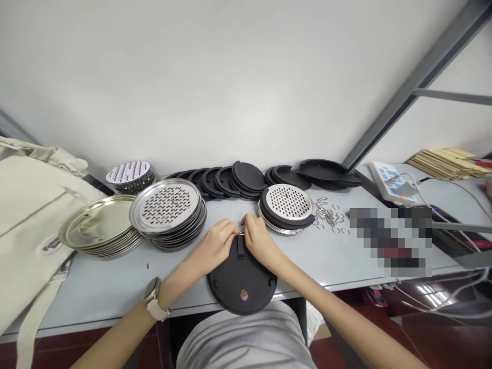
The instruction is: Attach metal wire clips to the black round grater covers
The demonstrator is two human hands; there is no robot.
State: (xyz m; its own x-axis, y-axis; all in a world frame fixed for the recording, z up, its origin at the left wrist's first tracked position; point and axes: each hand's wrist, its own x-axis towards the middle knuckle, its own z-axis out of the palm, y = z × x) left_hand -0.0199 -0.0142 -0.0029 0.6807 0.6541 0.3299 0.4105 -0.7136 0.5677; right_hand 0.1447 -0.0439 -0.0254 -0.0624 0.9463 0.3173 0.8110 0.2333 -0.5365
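Note:
A round black plate (242, 282) rests in front of me, partly over the table's front edge. It has a short black strap (241, 247), two small hooks and a copper-coloured round spot. At the strap's upper end a small metal ring (241, 233) shows between my fingertips, mostly covered. My left hand (220, 243) pinches it from the left, the wrist wearing a watch. My right hand (258, 237) is closed at its other side, fingers bent. Just beyond the right hand, a perforated grater disc (289, 201) sits in a black holder on top of a stack.
Stacked grater discs (171, 205) and gold-coloured lids (100, 225) stand at left, beside a beige bag (31, 220). Black round holders (248, 177) line the wall. Loose rings and clips (330, 215) lie at right, near a power strip (392, 182) and a metal post (407, 87).

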